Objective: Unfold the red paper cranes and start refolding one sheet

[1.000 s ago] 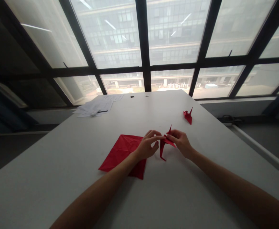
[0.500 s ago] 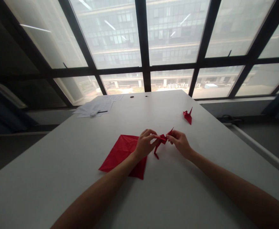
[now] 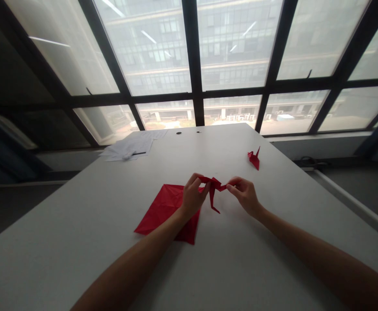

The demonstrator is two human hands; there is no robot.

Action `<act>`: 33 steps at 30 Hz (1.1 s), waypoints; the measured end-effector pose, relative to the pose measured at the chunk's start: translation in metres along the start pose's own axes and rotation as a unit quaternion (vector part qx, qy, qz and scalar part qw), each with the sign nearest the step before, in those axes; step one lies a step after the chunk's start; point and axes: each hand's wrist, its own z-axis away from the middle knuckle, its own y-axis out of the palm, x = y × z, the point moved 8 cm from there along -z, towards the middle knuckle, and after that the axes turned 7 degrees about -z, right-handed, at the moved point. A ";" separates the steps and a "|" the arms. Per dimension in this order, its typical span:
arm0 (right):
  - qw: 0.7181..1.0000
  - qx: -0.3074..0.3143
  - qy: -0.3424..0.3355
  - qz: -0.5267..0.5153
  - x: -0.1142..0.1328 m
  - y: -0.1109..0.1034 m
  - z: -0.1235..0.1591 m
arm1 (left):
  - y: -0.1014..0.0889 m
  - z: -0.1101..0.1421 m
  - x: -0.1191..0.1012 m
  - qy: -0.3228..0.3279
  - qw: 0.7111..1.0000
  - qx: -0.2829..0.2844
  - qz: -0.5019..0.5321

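Note:
A red origami crane (image 3: pixel 213 185) is held a little above the table between my two hands. My left hand (image 3: pixel 193 194) pinches one wing on its left side. The fingertips of my right hand (image 3: pixel 244 194) are closed on a narrow pointed part at its right. A thin strip with a bent tip, shaped like a neck and head, hangs down toward me. Under my left hand and forearm lies a creased sheet of red paper (image 3: pixel 163 207), partly covered by them.
Another red origami crane (image 3: pixel 254 159) stands at the right on the white table (image 3: pixel 240 259). Loose white papers (image 3: pixel 127 144) with a dark pen (image 3: pixel 139 153) lie at the far left. Large windows rise behind the table's far edge.
The crane has turned in my hands, and its bent strip now points right. The part at my right fingers, which pointed up before, now lies nearly level. The red sheet stays put.

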 end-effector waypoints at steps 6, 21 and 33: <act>0.989 0.034 -0.098 0.106 0.020 0.006 0.006 | 0.001 0.001 0.012 -0.048 0.998 -0.022 0.036; 0.962 0.077 -0.092 0.247 0.019 0.024 0.011 | 0.007 0.000 0.005 -0.031 0.997 0.031 0.068; 0.989 0.066 0.129 -0.005 -0.021 0.022 0.007 | 0.024 0.001 0.021 -0.175 0.965 0.083 0.176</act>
